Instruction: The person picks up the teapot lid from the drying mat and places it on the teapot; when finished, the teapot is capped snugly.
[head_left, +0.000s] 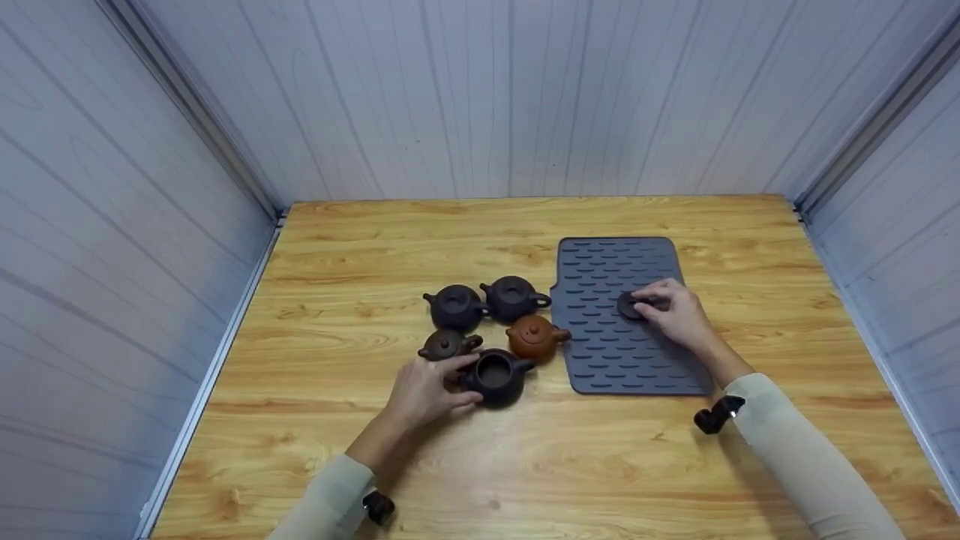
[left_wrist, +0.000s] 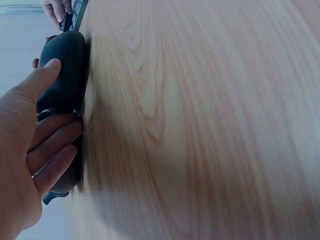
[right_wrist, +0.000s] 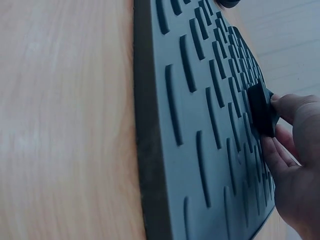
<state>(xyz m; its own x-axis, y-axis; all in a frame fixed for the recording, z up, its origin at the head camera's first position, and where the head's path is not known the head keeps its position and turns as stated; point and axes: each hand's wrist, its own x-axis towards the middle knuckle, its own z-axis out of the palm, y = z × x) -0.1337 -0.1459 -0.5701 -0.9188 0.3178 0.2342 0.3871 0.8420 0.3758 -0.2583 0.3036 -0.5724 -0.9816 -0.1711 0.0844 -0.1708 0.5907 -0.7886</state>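
Wood counter (head_left: 315, 420), white panel walls. Left hand (head_left: 422, 391) gripping lidless teapot (head_left: 496, 375). Right hand (head_left: 679, 313) pinching lid (head_left: 628, 306), probably resting on mat (head_left: 600, 360), at teapot's 2 o'clock.

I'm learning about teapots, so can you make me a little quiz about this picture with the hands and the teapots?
1. True or false: the right hand holds a small dark lid on the grey mat.
2. How many teapots sit on the wooden table?
3. Which teapot does the left hand grip: A) the reddish-brown teapot, B) the open dark teapot, C) a white one?

Key: 1 true. 2 five. 3 B.
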